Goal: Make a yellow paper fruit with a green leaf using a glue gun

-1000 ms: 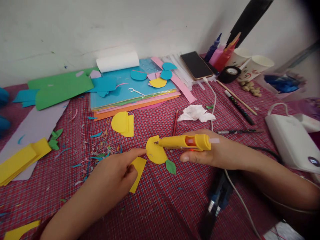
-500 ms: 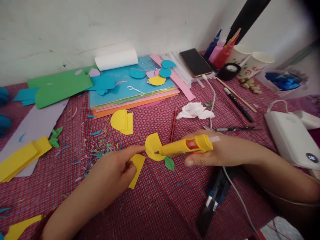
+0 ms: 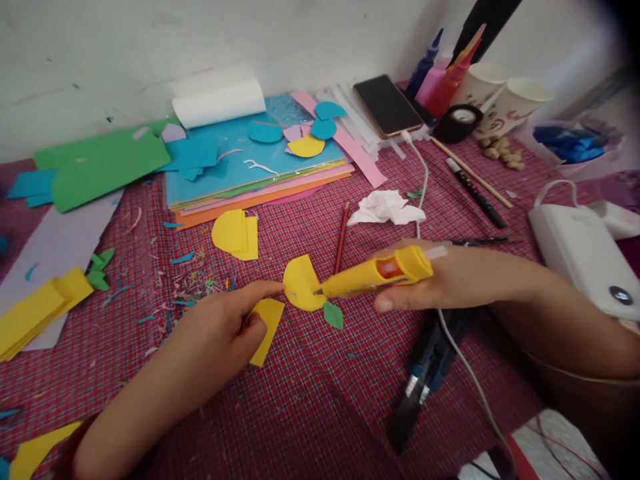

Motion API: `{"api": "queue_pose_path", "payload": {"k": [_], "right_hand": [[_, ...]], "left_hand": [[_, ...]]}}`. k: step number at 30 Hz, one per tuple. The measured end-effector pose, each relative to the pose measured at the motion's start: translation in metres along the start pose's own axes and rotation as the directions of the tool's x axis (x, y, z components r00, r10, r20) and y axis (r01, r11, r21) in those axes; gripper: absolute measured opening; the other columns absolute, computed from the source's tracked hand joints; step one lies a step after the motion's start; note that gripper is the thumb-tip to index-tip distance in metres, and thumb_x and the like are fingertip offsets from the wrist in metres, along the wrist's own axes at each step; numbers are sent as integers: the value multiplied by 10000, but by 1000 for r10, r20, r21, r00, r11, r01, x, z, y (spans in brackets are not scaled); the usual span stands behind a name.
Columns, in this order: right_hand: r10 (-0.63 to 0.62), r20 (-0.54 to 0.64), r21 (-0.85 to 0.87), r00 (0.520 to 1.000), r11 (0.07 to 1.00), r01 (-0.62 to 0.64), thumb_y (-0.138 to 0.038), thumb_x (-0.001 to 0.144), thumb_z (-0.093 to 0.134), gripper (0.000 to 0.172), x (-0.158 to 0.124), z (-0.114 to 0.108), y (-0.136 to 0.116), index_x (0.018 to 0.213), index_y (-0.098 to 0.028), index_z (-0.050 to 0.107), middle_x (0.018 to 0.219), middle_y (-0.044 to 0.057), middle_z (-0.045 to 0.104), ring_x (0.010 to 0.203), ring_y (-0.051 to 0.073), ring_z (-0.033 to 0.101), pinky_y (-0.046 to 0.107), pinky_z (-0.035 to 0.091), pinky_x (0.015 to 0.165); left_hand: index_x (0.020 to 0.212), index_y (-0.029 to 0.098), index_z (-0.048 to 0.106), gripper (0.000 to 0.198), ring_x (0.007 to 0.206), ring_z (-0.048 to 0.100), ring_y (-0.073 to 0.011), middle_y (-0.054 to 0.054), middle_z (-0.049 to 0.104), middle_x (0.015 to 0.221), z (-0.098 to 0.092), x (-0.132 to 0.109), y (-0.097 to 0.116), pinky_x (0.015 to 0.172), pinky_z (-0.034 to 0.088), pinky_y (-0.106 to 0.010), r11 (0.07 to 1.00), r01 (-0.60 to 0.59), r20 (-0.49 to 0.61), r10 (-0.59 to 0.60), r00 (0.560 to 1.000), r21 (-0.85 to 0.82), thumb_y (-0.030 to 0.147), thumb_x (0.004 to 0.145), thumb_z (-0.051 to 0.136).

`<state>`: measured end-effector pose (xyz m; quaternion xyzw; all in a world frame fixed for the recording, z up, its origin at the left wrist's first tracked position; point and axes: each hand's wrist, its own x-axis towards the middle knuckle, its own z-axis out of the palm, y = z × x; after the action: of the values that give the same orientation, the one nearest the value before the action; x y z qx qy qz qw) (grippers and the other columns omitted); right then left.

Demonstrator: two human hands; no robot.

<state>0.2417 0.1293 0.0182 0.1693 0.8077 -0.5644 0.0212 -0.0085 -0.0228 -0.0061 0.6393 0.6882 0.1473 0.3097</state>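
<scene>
My right hand is closed around a yellow hot glue gun, a clear glue stick poking out of its back. Its nozzle rests at the right edge of a rounded yellow paper piece. A small shiny spot, perhaps glue, shows on that paper. With index finger stretched out, my left hand touches the piece's left edge; its thumb is bent and the other fingers are mostly hidden. Another yellow paper piece lies beside my left thumb. Just below the nozzle lies a green paper leaf.
Stacked yellow cutouts, a red pencil and a crumpled tissue lie beyond my hands. Coloured sheets and a phone sit near the wall. A black-handled tool and white cable lie by my right forearm.
The glue gun's nozzle has moved rightward across the yellow piece to its right edge. My left fingertip stays at the left edge. The whole view has shifted slightly.
</scene>
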Motion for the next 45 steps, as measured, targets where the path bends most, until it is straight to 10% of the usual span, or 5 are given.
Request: {"api": "queue_pose_path", "payload": {"k": [5, 10, 19, 40, 45], "right_hand": [[-5, -167, 116, 986, 993, 25, -372, 865, 612, 218, -17, -15, 1, 806, -163, 631, 719, -15, 619, 635, 93, 560, 182, 436, 554], [93, -274, 309, 957, 951, -5, -619, 842, 556, 485, -13, -7, 8, 738, -147, 597, 681, -12, 591, 487, 60, 452, 186, 341, 410], [52, -213, 410, 976, 911, 41, -643, 825, 593, 519, 5, 6, 21, 748, -131, 621, 726, 25, 631, 501, 58, 486, 170, 380, 419], [158, -348, 545, 924, 836, 62, -521, 845, 626, 390, 14, 12, 21, 721, -153, 592, 702, 4, 630, 484, 58, 494, 174, 383, 421], [160, -345, 564, 925, 823, 67, -532, 789, 680, 390, 14, 12, 21, 720, -158, 596, 707, 5, 627, 471, 65, 487, 199, 374, 421]], "left_hand": [[1130, 270, 718, 400, 401, 443, -122, 26, 584, 540, -17, -5, -5, 379, 316, -209, 991, 7, 16, -5, 1000, -137, 272, 781, 521], [891, 286, 755, 175, 588, 615, -161, -17, 707, 741, -35, -16, -5, 480, 477, -218, 937, 21, -218, -103, 971, -349, 379, 752, 700], [883, 262, 763, 198, 881, 689, -189, -27, 752, 931, -10, -6, 13, 768, 557, -276, 882, 13, -208, -125, 970, -470, 210, 695, 730], [900, 220, 707, 106, 710, 619, -129, -2, 690, 824, 1, -3, 11, 595, 470, -215, 897, 51, -218, -161, 963, -439, 286, 818, 687], [1107, 251, 570, 368, 732, 637, -131, 20, 682, 825, -6, 2, 21, 604, 483, -212, 809, 18, -253, -205, 946, -587, 229, 776, 728]]}}
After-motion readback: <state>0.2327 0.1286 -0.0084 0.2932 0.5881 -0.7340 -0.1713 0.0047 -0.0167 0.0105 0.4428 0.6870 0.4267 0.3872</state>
